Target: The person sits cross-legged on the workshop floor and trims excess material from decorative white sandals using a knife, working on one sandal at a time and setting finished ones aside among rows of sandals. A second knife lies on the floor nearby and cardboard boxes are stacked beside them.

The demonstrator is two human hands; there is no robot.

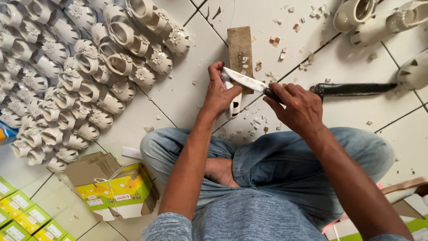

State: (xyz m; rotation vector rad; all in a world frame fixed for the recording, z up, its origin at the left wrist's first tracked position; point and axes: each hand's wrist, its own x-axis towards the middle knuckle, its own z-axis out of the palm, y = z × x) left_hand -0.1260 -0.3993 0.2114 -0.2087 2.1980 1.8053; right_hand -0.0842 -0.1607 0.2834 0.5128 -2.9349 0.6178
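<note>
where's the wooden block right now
In the head view the wooden block lies on the tiled floor at upper centre, just beyond the knife blade, right of the pile of cream sandals.

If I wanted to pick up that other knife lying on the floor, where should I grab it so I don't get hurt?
Probably by the thicker dark end of the black knife, the end nearest the right hand. That looks like the handle; the long thin part tapering to the right looks like the blade. Come from above, since it lies flat on the tiled floor.

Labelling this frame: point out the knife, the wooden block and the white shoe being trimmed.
knife (245,81), head view, middle of blade
wooden block (240,44), head view, upper face
white shoe (234,106), head view, side below the left hand
</note>
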